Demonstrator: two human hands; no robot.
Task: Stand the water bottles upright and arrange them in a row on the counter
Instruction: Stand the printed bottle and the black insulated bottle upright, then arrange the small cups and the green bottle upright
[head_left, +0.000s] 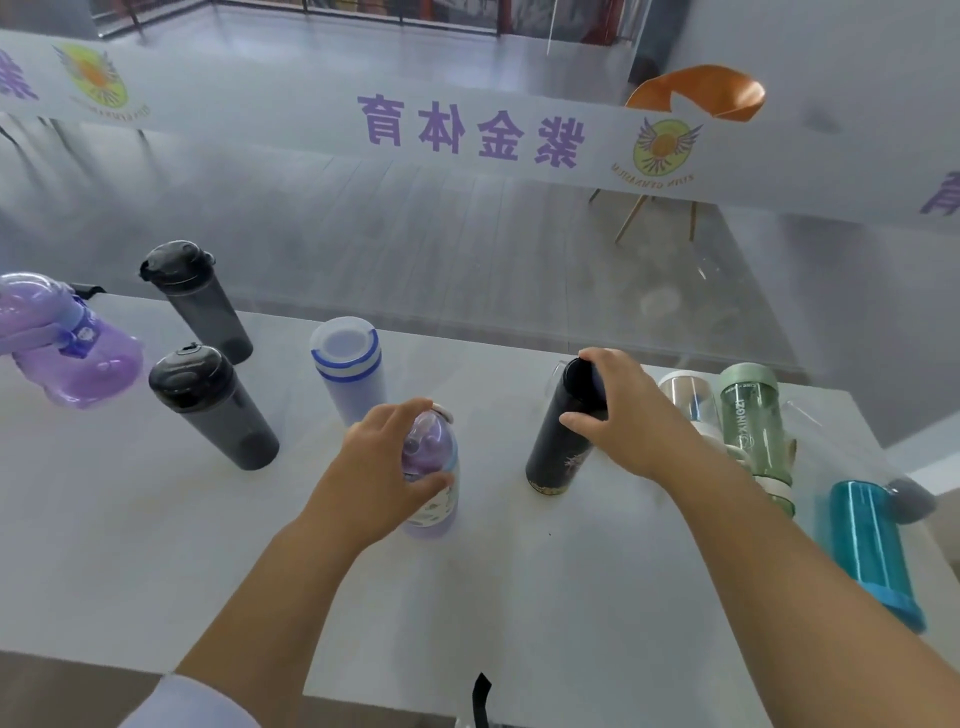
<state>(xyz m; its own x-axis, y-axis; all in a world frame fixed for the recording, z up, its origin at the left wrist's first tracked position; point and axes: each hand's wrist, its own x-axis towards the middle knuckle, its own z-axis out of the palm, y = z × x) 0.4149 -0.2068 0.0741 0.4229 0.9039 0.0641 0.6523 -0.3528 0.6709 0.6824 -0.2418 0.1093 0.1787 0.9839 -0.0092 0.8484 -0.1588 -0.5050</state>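
Observation:
My left hand (387, 452) grips the top of a small lilac patterned bottle (434, 506) standing at the middle of the white counter (156, 561). My right hand (618, 410) holds the upper part of a black bottle (558, 452) that stands upright to its right. Behind them stands a frosted white bottle with blue rings (348, 371). Two dark smoky bottles (215, 408) (200, 299) stand at the left. A purple bottle (67, 348) lies at the far left. At the right are a clear bottle (685, 397), a green bottle (756, 426) and a teal bottle (872, 551).
A glass partition with a white banner of purple lettering (467, 130) runs along the counter's far edge. Behind the glass stands an orange chair (696, 93). A black strap (480, 699) hangs at the counter's near edge.

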